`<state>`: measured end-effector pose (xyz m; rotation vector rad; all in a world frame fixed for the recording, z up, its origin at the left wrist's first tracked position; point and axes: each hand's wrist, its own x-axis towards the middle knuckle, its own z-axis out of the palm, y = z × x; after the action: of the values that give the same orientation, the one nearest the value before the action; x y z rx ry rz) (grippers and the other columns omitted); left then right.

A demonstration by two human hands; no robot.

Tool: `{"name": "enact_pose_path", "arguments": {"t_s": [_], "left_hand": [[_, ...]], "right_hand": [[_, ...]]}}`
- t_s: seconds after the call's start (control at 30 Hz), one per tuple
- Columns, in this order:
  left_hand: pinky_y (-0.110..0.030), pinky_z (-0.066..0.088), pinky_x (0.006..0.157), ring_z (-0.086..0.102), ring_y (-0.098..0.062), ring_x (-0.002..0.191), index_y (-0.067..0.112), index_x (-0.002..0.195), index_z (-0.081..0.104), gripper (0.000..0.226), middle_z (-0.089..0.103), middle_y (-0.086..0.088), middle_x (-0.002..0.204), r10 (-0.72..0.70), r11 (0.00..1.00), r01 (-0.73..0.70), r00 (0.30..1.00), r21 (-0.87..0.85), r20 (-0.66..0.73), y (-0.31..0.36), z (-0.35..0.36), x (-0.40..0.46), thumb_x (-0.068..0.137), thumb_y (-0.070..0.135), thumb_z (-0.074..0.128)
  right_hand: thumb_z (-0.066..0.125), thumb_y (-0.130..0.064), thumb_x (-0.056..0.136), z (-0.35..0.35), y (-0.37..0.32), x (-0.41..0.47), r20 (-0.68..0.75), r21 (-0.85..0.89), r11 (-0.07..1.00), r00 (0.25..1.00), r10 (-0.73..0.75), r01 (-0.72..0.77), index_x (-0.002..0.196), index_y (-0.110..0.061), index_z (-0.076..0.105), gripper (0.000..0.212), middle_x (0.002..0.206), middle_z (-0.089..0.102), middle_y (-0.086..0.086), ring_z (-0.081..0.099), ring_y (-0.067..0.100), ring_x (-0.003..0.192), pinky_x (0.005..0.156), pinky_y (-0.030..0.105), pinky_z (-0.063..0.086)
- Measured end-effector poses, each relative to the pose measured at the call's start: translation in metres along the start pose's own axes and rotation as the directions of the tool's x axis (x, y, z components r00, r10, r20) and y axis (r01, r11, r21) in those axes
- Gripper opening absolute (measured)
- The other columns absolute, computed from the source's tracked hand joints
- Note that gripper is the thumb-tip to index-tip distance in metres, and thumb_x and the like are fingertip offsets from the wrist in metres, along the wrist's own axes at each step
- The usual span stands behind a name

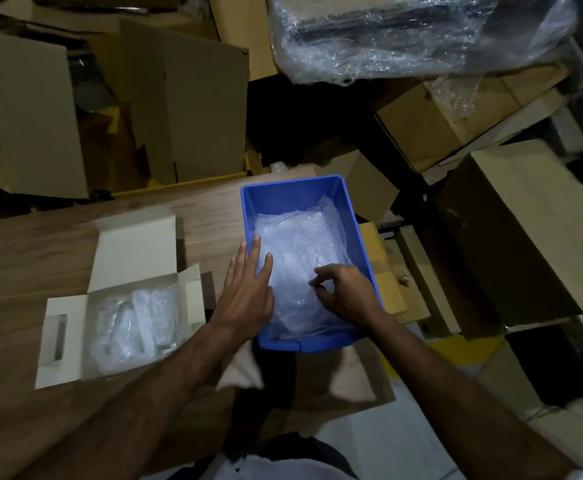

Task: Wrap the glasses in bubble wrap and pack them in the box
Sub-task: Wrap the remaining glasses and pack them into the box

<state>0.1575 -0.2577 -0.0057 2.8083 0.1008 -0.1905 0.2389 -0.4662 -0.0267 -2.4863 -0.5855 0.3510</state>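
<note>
Both hands are held over the blue bin (366, 244): left hand (246, 292) laid flat, fingers spread, on the bubble wrap (297, 251); right hand (347, 292) pinching it. Wrapped glasses (137, 320) are seen in the white box (61, 341).

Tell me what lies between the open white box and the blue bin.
In the head view, the left hand and forearm cross that gap between the white box and blue bin, over a strip of wooden table.
</note>
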Motion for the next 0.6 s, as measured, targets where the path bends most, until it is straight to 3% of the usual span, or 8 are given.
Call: {"name": "enact_pose_path", "arguments": {"t_s": [0.13, 0.3, 0.43, 0.53, 0.6], "left_hand": [[-0.039, -0.011, 0.122, -0.027, -0.027, 0.151, 0.016, 0.162, 0.009, 0.074, -0.027, -0.008, 0.165, 0.014, 1.000, -0.014, 1.000, 0.008, 0.011, -0.002, 0.000, -0.001, 0.100, 0.028, 0.047], [-0.047, -0.008, 0.125, -0.028, -0.029, 0.151, 0.018, 0.162, 0.011, 0.079, -0.029, -0.009, 0.164, 0.027, 1.000, -0.027, 0.999, 0.006, 0.034, -0.006, 0.002, 0.001, 0.096, 0.031, 0.052], [-0.051, -0.012, 0.122, -0.025, -0.034, 0.151, 0.036, 0.154, 0.034, 0.063, -0.027, -0.008, 0.165, 0.074, 0.997, -0.073, 0.995, -0.012, 0.063, -0.010, 0.000, 0.004, 0.096, 0.044, 0.056], [-0.052, -0.012, 0.122, -0.020, -0.035, 0.153, 0.043, 0.138, 0.056, 0.037, -0.020, -0.004, 0.168, 0.069, 0.996, -0.068, 0.998, -0.063, 0.010, -0.009, 0.003, 0.003, 0.102, 0.042, 0.052], [-0.050, -0.015, 0.121, -0.020, -0.034, 0.153, 0.045, 0.137, 0.057, 0.035, -0.017, -0.004, 0.168, 0.064, 0.995, -0.064, 0.998, -0.072, -0.011, -0.008, 0.007, 0.002, 0.103, 0.041, 0.049]], "right_hand": [[0.071, -0.031, 0.084, -0.003, -0.003, -0.003, -0.014, 0.029, 0.999, 1.000, -0.021, 0.021, 0.097, -0.027, 0.079, 0.016, 0.127, 0.071, -0.006, 0.066, 0.016, 0.113, 0.088, 0.036, 0.057], [0.068, -0.032, 0.077, -0.004, -0.007, -0.005, -0.069, 0.082, 0.996, 0.997, -0.022, 0.028, 0.088, -0.022, 0.079, 0.018, 0.112, 0.077, -0.004, 0.071, 0.016, 0.098, 0.079, 0.038, 0.059], [0.064, -0.028, 0.077, -0.002, -0.013, -0.008, -0.113, 0.171, 0.985, 0.993, -0.019, 0.038, 0.085, -0.021, 0.075, 0.015, 0.088, 0.076, -0.004, 0.070, 0.015, 0.081, 0.070, 0.039, 0.058], [0.056, -0.046, 0.074, -0.006, -0.016, -0.012, 0.039, 0.097, 0.995, 0.999, -0.017, 0.013, 0.107, -0.030, 0.070, 0.040, 0.111, 0.073, -0.005, 0.066, 0.016, 0.101, 0.081, 0.040, 0.056], [0.059, -0.055, 0.074, -0.008, -0.017, -0.015, 0.124, 0.045, 0.998, 0.991, -0.043, 0.038, 0.129, -0.029, 0.063, 0.061, 0.133, 0.064, -0.004, 0.059, 0.015, 0.120, 0.095, 0.040, 0.053]]}}
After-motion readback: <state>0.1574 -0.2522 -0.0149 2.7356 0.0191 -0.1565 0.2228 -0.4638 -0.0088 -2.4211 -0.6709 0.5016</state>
